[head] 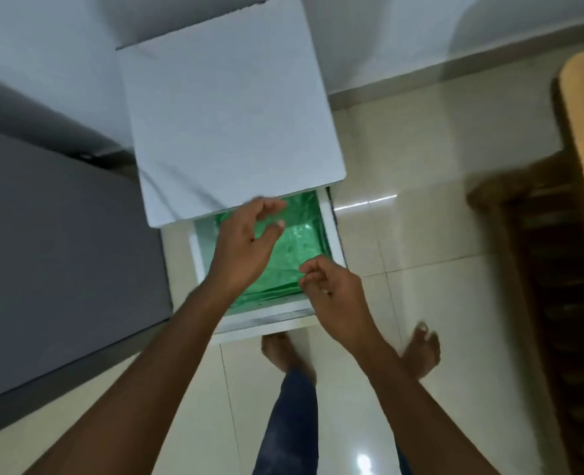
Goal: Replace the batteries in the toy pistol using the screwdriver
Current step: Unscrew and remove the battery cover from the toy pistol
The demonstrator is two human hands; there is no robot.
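A white bedside cabinet [228, 125] stands in front of me with its top drawer [270, 323] pulled out. The drawer is lined with shiny green plastic [300, 241]. My left hand [246, 241] hovers over the drawer with fingers spread and curled, holding nothing. My right hand [335, 289] is over the drawer's front right corner, fingers loosely curled, with nothing visible in it. No toy pistol, screwdriver or batteries show in the drawer or anywhere else in view.
A grey bed [50, 248] lies to the left of the cabinet. A dark wooden piece of furniture [565, 269] stands on the right. My bare feet [420, 351] stand on the glossy cream floor tiles [420, 234] just before the drawer.
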